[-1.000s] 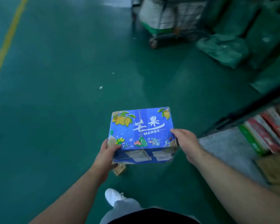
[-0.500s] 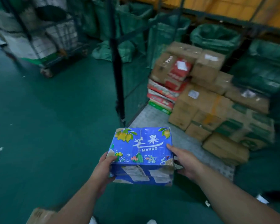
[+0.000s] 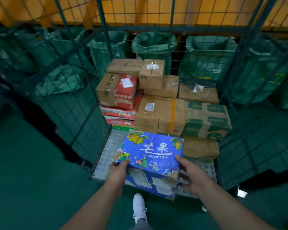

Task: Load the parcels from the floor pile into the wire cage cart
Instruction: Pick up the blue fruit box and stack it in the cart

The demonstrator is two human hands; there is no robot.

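Head view. I hold the blue mango box in both hands at the open front of the wire cage cart. The box is over the front edge of the cart's perforated metal floor plate, tilted, with its printed top facing me and the labelled side turned down towards me.

Left hand: grips the near left corner, thumb on the top face; the fingers go under the box and are out of sight.

Right hand: grips the near right corner, thumb on the top edge, fingers spread against the torn side.

Whether the far edge of the box touches the plate, I cannot tell.

Inside the cart: brown cardboard parcels stacked against the back wire wall, a red-and-brown carton on flat red packs at left, and a green-printed carton at right. A low brown box lies just beyond the mango box.

Behind the wire: open green sacks, with an orange wall above.

Below the box: my white shoe on the green floor.
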